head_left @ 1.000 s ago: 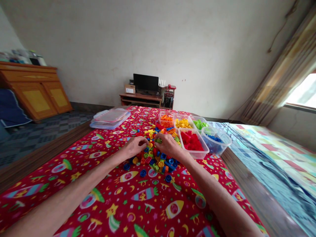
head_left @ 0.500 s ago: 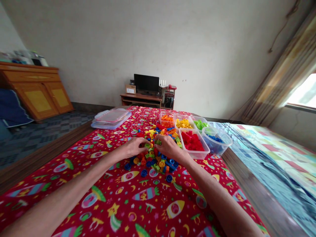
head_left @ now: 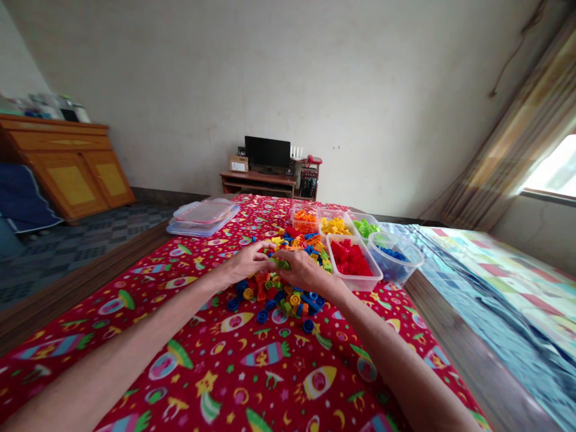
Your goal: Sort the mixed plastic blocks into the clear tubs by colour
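Over a heap of mixed toy building bricks (head_left: 270, 295), my two hands meet at the fingertips. My right hand (head_left: 302, 269) is closed on green bricks (head_left: 282, 263), which show under its curled fingers. Beside it on the left, my left hand (head_left: 245, 263) has its thumb and fingers curved and apart, their tips close to the right hand's fingers. No brick shows clearly in the left hand. Red, blue, yellow, orange and green pieces, with several blue wheels (head_left: 262, 316) at the near edge, lie below and around both hands.
Clear tubs stand right of the heap: red bricks (head_left: 348, 258), blue bricks (head_left: 392, 254), green bricks (head_left: 365, 228), yellow bricks (head_left: 335, 226) and orange bricks (head_left: 306, 221). Stacked plastic lids (head_left: 204, 216) lie at the back left on the red patterned cloth (head_left: 225, 372). A bed (head_left: 495, 282) adjoins the right.
My left hand has moved right and slightly up, to the right hand's fingertips. The green brick that was at its fingers now appears with those in my right hand, which has shifted slightly left.
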Tool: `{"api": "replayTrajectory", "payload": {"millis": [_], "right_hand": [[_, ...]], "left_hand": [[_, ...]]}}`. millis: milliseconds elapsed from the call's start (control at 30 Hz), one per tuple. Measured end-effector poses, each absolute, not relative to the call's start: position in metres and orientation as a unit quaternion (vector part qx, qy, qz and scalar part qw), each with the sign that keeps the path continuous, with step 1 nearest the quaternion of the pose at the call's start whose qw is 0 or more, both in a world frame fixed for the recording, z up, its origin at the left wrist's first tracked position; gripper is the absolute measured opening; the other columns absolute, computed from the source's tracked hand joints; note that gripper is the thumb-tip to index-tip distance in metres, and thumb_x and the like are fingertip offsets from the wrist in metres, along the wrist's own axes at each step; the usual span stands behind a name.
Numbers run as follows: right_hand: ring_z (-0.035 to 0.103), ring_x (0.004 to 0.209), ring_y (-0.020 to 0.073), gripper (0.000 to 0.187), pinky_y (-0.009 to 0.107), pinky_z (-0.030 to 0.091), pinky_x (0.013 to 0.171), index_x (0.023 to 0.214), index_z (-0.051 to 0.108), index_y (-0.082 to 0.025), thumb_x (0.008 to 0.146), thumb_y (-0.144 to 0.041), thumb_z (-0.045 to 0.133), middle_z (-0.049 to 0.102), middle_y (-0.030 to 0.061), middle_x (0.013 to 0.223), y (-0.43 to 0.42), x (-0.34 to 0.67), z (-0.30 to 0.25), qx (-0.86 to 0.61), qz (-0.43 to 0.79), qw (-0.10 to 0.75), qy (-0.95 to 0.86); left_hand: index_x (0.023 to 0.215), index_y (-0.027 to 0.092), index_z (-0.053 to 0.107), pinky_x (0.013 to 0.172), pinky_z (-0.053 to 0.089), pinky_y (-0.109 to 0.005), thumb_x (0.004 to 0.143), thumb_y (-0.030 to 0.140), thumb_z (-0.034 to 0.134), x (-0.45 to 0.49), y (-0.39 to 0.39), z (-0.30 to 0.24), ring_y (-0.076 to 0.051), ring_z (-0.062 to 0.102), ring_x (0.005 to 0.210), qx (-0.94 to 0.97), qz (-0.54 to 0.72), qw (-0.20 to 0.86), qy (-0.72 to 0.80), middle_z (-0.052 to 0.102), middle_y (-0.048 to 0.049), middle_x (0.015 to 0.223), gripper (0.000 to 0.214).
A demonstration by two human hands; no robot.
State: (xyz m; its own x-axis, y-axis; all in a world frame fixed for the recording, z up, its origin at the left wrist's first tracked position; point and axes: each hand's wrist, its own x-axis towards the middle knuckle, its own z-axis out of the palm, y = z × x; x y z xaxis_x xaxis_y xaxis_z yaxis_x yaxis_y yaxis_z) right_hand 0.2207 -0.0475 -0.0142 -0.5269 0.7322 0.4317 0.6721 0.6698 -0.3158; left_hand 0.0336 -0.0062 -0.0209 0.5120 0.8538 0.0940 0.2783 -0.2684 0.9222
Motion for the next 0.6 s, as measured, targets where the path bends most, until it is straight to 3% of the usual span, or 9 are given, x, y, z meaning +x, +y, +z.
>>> {"api": "replayTrajectory", "payload": {"millis": [200, 300, 400, 600], "right_hand": [[0.057, 0.069, 0.0127, 0.017, 0.021, 0.035, 0.063, 0.094, 0.064, -0.015, 0.08, -0.012, 0.054, 0.066, 0.0041, 0.077, -0.047, 0.224, -0.013, -0.383, 0.069, 0.274, -0.879], [0.056, 0.069, 0.0129, 0.014, 0.021, 0.035, 0.063, 0.089, 0.064, -0.014, 0.079, -0.01, 0.056, 0.064, 0.0039, 0.075, -0.048, 0.225, -0.012, -0.394, 0.057, 0.262, -0.879], [0.054, 0.067, 0.0126, 0.009, 0.021, 0.034, 0.062, 0.086, 0.063, -0.014, 0.08, -0.013, 0.057, 0.062, 0.0034, 0.072, -0.048, 0.228, -0.01, -0.409, 0.036, 0.256, -0.875], [0.047, 0.057, 0.0096, 0.011, 0.021, 0.03, 0.058, 0.084, 0.066, -0.015, 0.081, -0.015, 0.056, 0.057, -0.0006, 0.062, -0.046, 0.253, 0.009, -0.475, 0.01, 0.263, -0.84]], "left_hand": [[0.103, 0.015, 0.062, 0.053, 0.046, -0.026, 0.076, 0.059, 0.053, 0.033, -0.007, -0.022, -0.019, 0.061, 0.058, 0.782, 0.304, 0.402, 0.366, 0.067, -0.003, 0.066, 0.052], [0.1, 0.018, 0.064, 0.064, 0.05, -0.028, 0.083, 0.054, 0.045, 0.03, -0.005, -0.022, -0.02, 0.065, 0.07, 0.812, 0.343, 0.262, 0.392, 0.071, -0.0049, 0.077, 0.044], [0.111, 0.018, 0.06, 0.077, 0.051, -0.03, 0.086, 0.043, 0.041, 0.026, -0.002, -0.024, -0.021, 0.066, 0.084, 0.815, 0.387, 0.133, 0.41, 0.07, -0.0068, 0.095, 0.04], [0.112, 0.02, 0.059, 0.096, 0.043, -0.037, 0.086, 0.036, 0.04, 0.016, 0.009, -0.038, -0.024, 0.06, 0.106, 0.817, 0.398, 0.077, 0.41, 0.066, -0.0085, 0.111, 0.036]]}}
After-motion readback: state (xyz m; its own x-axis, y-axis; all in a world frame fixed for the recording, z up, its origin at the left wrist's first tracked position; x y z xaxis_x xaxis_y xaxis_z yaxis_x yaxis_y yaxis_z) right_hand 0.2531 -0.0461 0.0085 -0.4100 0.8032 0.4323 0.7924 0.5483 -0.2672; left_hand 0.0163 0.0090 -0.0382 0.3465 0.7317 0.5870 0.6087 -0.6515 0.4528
